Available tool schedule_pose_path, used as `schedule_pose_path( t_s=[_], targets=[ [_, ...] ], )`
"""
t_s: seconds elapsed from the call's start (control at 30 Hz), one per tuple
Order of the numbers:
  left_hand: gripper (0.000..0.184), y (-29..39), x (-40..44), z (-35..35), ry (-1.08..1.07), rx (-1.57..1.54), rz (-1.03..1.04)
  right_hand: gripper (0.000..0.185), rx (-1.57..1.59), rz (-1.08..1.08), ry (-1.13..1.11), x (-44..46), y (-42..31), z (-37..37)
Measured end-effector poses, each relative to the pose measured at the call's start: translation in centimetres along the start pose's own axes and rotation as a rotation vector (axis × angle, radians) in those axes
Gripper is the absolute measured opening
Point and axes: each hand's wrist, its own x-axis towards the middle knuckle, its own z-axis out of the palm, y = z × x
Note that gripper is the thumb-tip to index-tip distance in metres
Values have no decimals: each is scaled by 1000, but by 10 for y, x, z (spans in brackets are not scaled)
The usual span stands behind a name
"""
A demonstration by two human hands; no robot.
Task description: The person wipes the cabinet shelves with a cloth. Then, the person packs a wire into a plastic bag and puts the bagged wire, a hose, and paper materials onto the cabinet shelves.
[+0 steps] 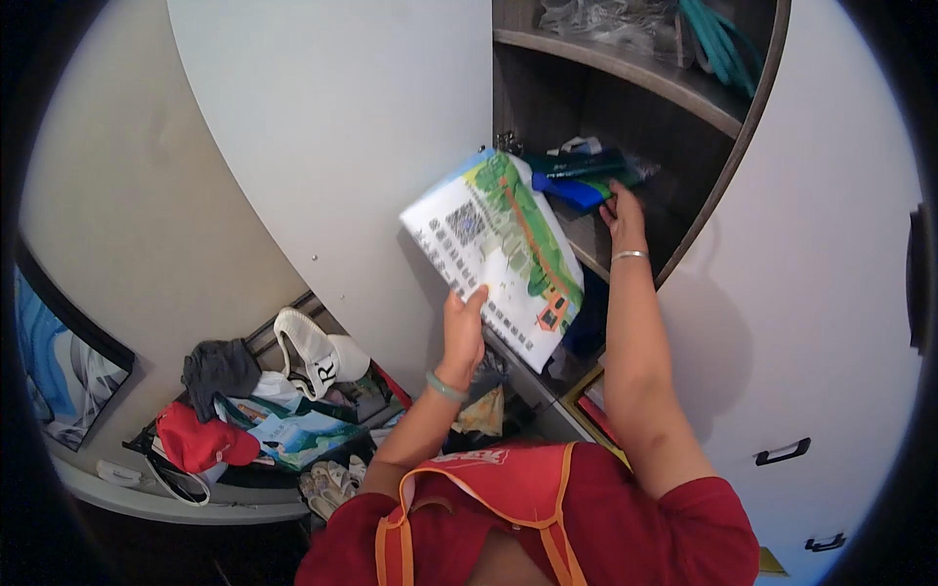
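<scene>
My left hand (463, 334) grips the lower edge of a white printed bag (489, 256), thumb on its front. The bag shows a QR code, rows of dark characters and a green landscape picture. It is held tilted in front of the open cabinet. My right hand (625, 217) reaches into the cabinet compartment, its fingers closed at the edge of a blue and green packet (578, 191). Behind that packet lies a dark green package (576, 164) with something white on top. The bag hides part of the shelf below.
A white cabinet door (352, 127) stands open on the left. The upper shelf (625, 68) holds clear plastic and a coiled teal hose (721, 49). At lower left are a red cap (203, 438), a white cap (318, 356), dark cloth (220, 373) and mixed items.
</scene>
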Motion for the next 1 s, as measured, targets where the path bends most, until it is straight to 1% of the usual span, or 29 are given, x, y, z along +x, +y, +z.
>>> schedule_pose_path(
  t_s=[0.03,0.07,0.13,0.17,0.23,0.27,0.33,0.37,0.43,0.47,0.53,0.57,0.6,0.73,0.8,0.87,0.9,0.97,1.0],
  targets=[
    [32,-1,5,1,-7,34,33,14,30,-15,41,2,-1,1],
    [32,2,5,5,2,37,21,14,22,-4,48,0,-5,-2],
    [31,10,8,13,-64,68,39,15,32,-403,-43,-1,-16,-4],
    [30,11,10,15,-72,58,44,15,30,-401,-43,0,-16,-3],
    [29,16,11,18,-82,70,58,27,-132,-842,129,-6,-26,-2],
    [29,19,11,20,-89,84,68,27,-124,-851,132,-21,-34,-3],
    [28,24,15,25,-94,102,69,27,-491,-1211,325,-48,-45,-6],
    [28,26,15,26,-91,116,61,27,-485,-1219,332,-60,-48,-9],
    [28,29,21,26,-117,115,62,24,-804,-1216,296,-76,-48,-16],
    [28,31,22,26,-140,116,68,24,-800,-1222,302,-81,-46,-21],
    [28,30,27,26,-154,134,77,21,-695,-1336,245,-83,-40,-28],
    [29,30,27,25,-147,127,77,19,-738,-1390,231,-93,-41,-33],
    [29,29,27,23,-142,120,77,19,-731,-1396,237,-106,-41,-36],
    [33,23,26,15,-121,35,41,21,-743,-1539,-39,-147,-27,-46],
    [32,19,21,14,-107,6,32,21,-801,-1583,-257,-163,-5,-53],
    [30,7,25,-2,-50,-76,-44,21,-871,-1520,-441,-167,28,-60],
    [29,-1,27,-11,-47,-143,-98,21,-903,-1436,-503,-167,40,-64],
    [29,-14,31,-26,-24,-192,-127,22,-1021,-1293,-632,-160,60,-69],
    [29,-19,33,-33,-14,-247,-155,22,-1021,-1286,-642,-157,64,-69]
  ],
)
